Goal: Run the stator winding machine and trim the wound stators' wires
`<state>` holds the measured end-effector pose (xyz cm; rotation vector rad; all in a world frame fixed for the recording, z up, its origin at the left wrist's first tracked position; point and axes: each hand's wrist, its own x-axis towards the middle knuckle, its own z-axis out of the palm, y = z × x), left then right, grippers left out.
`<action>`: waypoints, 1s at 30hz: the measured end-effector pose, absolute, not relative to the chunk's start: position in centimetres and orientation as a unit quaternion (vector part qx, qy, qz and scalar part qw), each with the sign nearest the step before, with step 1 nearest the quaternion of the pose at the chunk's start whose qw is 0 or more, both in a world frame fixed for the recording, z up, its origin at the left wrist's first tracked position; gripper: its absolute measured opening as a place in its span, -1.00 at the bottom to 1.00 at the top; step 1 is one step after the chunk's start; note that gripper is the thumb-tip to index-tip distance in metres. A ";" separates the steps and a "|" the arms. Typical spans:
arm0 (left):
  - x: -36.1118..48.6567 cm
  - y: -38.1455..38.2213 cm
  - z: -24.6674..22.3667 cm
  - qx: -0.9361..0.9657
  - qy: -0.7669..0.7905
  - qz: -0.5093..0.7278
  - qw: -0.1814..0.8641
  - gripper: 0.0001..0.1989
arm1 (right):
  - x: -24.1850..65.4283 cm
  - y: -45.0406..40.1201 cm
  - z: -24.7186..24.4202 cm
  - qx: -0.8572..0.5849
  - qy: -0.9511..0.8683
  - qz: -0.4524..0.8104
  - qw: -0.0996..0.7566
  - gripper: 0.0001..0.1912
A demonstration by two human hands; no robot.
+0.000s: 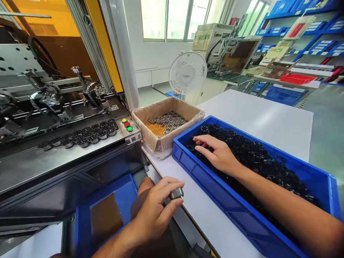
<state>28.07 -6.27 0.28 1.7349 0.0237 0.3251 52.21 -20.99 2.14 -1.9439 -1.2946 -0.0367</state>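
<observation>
My left hand (158, 206) is closed in a pinch around a small dark cylindrical part (176, 194), just off the edge of the white table. Over the near-left end of a long blue bin (212, 181), my right hand (219, 154) has its thumb and fingers apart, with nothing seen between them. Its fingertips are close to the black ring-shaped parts (252, 152) heaped in the bin. Whether they touch any part, I cannot tell.
A cardboard box (150, 139) lined with plastic holds metal-rimmed round parts beside the bin. On the left, black round parts (83, 136) line the machine's ledge, near a button box (129, 129). A white fan (187, 73) stands behind. Below is a blue tray (126, 200).
</observation>
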 end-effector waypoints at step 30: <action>29.0 -6.8 0.6 0.500 0.024 0.071 0.863 -0.37 | 42.3 -21.6 5.0 -0.596 -0.694 -0.061 0.399 -0.95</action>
